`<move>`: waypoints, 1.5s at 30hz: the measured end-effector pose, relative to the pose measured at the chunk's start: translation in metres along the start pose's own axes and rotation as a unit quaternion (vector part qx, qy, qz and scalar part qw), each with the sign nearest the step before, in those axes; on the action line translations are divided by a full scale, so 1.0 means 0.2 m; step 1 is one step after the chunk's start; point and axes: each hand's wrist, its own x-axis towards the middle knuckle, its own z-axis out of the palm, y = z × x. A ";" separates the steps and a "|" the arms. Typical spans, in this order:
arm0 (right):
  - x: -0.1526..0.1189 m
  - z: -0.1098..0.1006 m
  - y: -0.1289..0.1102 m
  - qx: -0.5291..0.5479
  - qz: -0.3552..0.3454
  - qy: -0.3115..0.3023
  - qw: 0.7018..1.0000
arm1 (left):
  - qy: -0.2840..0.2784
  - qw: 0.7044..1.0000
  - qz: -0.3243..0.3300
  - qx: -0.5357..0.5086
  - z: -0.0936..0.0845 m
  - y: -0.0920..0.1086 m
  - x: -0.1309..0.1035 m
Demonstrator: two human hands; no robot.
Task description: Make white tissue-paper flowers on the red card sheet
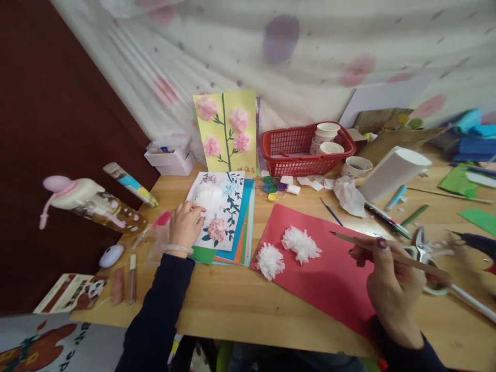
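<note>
My left hand [186, 226] rests at the edge of a white sheet with painted flowers and dark leaves [228, 232]. Its curved fingertips touch or nearly touch a white fluffy tissue flower [208, 199], with thumb and forefinger apart. My right hand [393, 284] grips a slim tan pencil [360, 243], its dark tip pointing left above a red sheet of paper [329, 289]. On that red sheet lie two white crumpled-tissue flowers, one at the left corner [270, 261] and a larger one [301, 244] beside it.
Behind stands a yellow picture with pink flowers [222, 139]. A red basket [302, 164] holds paper cups. Paint pots [273, 188] and a paper roll [395, 173] lie ahead. Scissors [420, 250] and a glue gun [476, 243] are at right, a bottle [101, 206] at left.
</note>
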 end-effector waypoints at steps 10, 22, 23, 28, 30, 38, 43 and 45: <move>-0.03 -0.04 0.00 -0.026 0.005 -0.007 1.000 | -0.015 1.000 0.017 -0.021 0.05 0.03 0.06; -0.08 0.01 -0.03 -0.007 -0.018 -0.083 0.996 | -0.005 0.980 0.013 -0.201 -0.08 0.01 -0.01; -0.09 0.01 -0.03 -0.009 -0.018 -0.090 0.996 | -0.007 0.987 0.017 -0.158 -0.07 0.01 0.00; -0.09 -0.01 -0.02 -0.035 -0.023 -0.118 0.992 | -0.028 0.998 0.041 -0.028 0.04 0.02 0.04; -0.09 -0.02 -0.02 -0.042 -0.027 -0.118 0.992 | -0.026 0.998 0.047 -0.021 0.07 0.03 0.05; -0.08 0.00 -0.03 -0.054 -0.033 -0.128 0.990 | -0.016 0.991 0.003 -0.133 0.05 -0.03 0.05; -0.08 0.02 -0.04 -0.050 -0.036 -0.139 0.988 | -0.039 0.984 0.020 -0.175 0.03 -0.04 0.03; -0.08 0.02 -0.03 -0.053 -0.034 -0.144 0.988 | -0.052 0.983 0.021 -0.175 0.02 -0.03 0.02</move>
